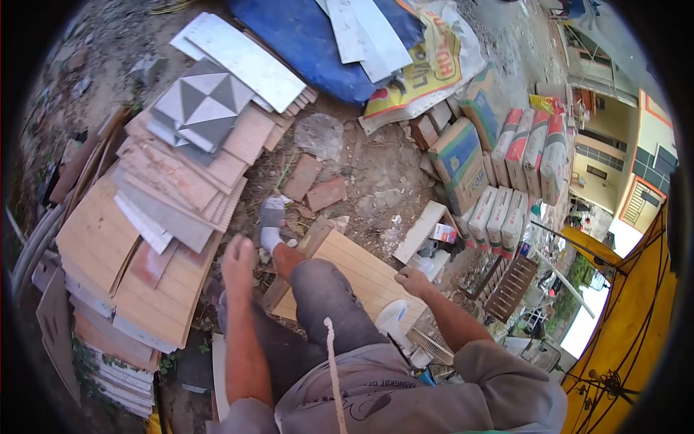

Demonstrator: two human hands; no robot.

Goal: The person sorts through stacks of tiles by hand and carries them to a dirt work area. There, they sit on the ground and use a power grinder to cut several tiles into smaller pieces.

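My left hand (238,269) hangs in the air beside the stacks of tiles, its fingers loosely bent and no object visible in it. My right hand (413,281) is on the other side of my body, fingers curled in, with nothing visible in it. Closest to my left hand are wood-coloured tiles (159,300) and a stack of pinkish tiles (170,173) with ribbed backs. On that stack lies a grey and white patterned tile (204,103). A wood-look board (361,262) lies under my raised knee, and a white box (421,233) stands near my right hand.
Loose bricks (327,194) lie on the dirt ahead of my foot (272,217). Bagged cement (499,220) and cartons (460,159) stand to the right. White panels (361,40) rest on a blue tarp (289,29) beside a yellow sack (426,69). A slatted brown crate (510,289) is farther right.
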